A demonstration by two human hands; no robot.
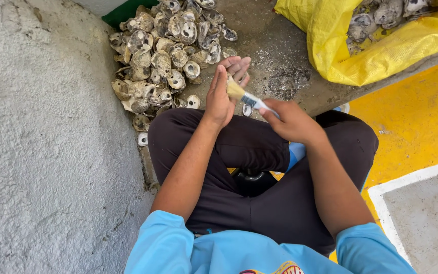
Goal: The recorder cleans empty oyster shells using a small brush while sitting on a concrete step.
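Left hand, fingers pressed together, cups what is probably an oyster shell, mostly hidden, above the concrete ledge edge. Right hand pinches a small paintbrush, bristles against it. Shell likely rigid, rough, brittle-edged: best cradled in the palm.

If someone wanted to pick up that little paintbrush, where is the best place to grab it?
By the handle, probably, coming from the right. The paintbrush lies tilted, bristles pointing up-left against the left hand, handle running down-right into the right hand, which wraps it now. The handle is the long, firm part; the bristles are soft and busy at the left palm.
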